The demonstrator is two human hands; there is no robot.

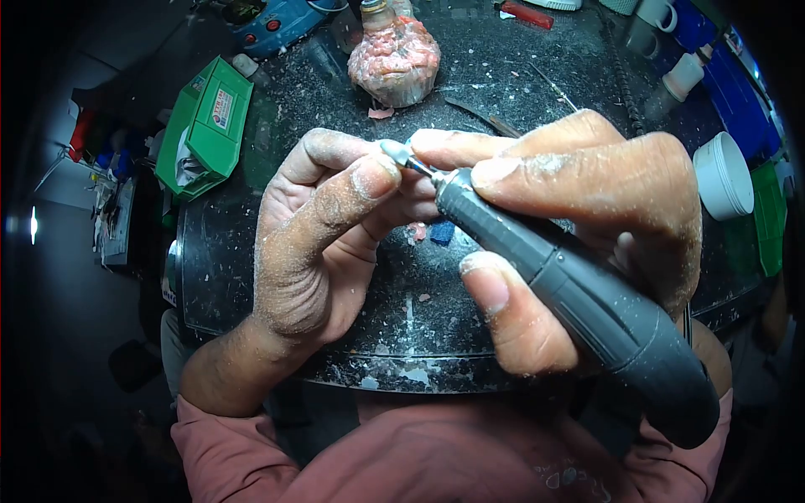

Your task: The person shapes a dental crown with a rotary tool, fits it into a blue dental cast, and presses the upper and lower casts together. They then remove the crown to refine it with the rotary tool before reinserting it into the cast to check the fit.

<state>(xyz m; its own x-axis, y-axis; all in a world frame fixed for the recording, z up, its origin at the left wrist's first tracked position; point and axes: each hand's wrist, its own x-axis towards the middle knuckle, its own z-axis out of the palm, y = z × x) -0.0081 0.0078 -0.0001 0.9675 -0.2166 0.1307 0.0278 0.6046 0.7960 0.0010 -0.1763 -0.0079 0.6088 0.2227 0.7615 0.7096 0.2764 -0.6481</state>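
Note:
In the middle of the head view, my left hand (323, 235) pinches a small pale, glossy piece (394, 152) between thumb and forefinger. My right hand (587, 193) is wrapped round a dark grey rotary handpiece (558, 272), its fingers on top and its thumb below. The handpiece's thin metal bit (422, 168) points up and left and meets the pale piece; whether it touches or only overlaps it in view, I cannot tell. White dust coats both hands. My left hand's other fingers are partly hidden behind the piece and the handpiece.
A pink, lumpy wax-covered object (394, 63) stands at the back. To the left is a green bin (205, 126); to the right, a white tub (723, 176), a small bottle (683, 77) and blue bins (742, 105). A knife (482, 116) lies on the dusty black table (411, 335).

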